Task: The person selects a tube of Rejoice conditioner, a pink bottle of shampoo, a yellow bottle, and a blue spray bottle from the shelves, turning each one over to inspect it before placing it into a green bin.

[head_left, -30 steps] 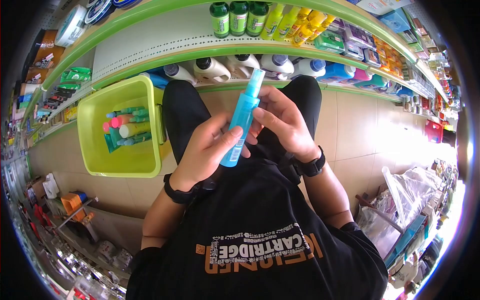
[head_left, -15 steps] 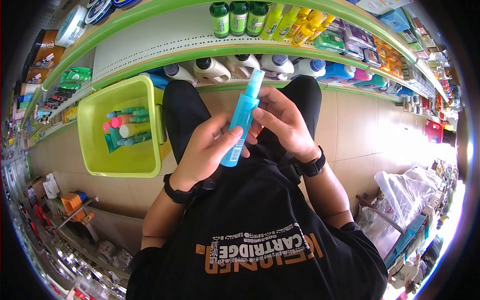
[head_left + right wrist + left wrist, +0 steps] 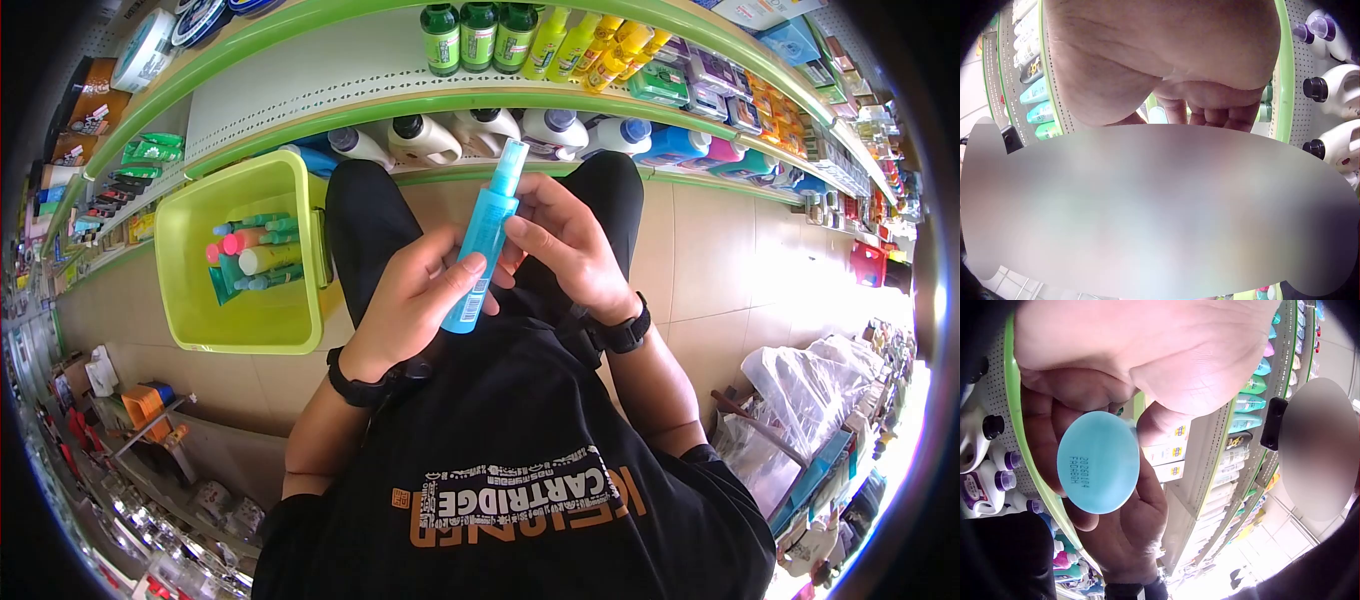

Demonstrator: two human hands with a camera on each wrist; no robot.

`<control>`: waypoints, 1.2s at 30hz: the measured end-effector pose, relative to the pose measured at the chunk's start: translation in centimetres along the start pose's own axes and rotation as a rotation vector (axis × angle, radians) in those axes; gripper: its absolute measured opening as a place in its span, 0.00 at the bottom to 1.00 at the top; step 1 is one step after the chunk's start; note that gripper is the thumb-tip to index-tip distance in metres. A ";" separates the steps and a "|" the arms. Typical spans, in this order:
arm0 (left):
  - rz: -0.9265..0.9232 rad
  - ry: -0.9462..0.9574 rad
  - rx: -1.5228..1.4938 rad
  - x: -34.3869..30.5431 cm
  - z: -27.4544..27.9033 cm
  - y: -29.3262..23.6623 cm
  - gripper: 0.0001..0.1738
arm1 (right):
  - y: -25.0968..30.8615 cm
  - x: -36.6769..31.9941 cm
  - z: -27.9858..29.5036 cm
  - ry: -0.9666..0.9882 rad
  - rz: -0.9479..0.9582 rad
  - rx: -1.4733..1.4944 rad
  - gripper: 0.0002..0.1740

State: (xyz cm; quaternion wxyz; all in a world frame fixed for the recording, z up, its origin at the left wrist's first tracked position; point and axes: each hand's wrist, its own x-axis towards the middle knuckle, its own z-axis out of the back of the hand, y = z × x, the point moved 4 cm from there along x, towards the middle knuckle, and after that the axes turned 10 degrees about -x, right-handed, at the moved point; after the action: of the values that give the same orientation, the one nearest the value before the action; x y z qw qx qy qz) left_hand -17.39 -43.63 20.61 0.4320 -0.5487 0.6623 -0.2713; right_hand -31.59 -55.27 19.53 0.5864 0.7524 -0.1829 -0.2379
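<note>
A light blue spray bottle [image 3: 483,245] with a clear cap is held tilted above the person's lap, its cap end pointing toward the shelves. The left hand [image 3: 415,290] grips its lower part, thumb laid across the side above a barcode label. Around the upper part, just below the cap, curl the fingers and thumb of the right hand [image 3: 568,245]. In the left wrist view the round base of the bottle [image 3: 1099,464] faces the camera, with a printed code on it. Most of the right wrist view is blurred below the palm [image 3: 1166,56].
To the left on the tiled floor stands a yellow-green basket [image 3: 240,340] with several bottles and tubes inside. Ahead runs a green-edged shelf [image 3: 380,118] with large white jugs [image 3: 425,142] below and green bottles [image 3: 478,45] above. A plastic bag [image 3: 800,390] lies at the right.
</note>
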 end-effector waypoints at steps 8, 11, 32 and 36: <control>-0.005 -0.001 -0.002 0.0 0.0 0.0 0.23 | 0.1 0.0 -0.1 0.011 -0.005 0.023 0.18; -0.019 -0.001 -0.002 -0.2 0.1 0.1 0.23 | -0.1 0.0 -0.2 -0.006 -0.013 0.027 0.18; -0.128 -0.036 0.271 3.1 1.1 3.1 0.11 | -2.7 0.5 1.9 -0.153 -0.113 -0.101 0.14; -0.108 -0.051 0.208 3.9 1.6 2.7 0.10 | -1.9 2.0 2.3 -0.093 -0.096 -0.116 0.14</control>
State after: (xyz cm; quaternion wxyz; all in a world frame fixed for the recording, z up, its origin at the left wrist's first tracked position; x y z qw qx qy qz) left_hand -17.43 -46.49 16.59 0.4880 -0.5426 0.5890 -0.3471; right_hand -31.33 -57.74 16.89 0.6077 0.7132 -0.1597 -0.3107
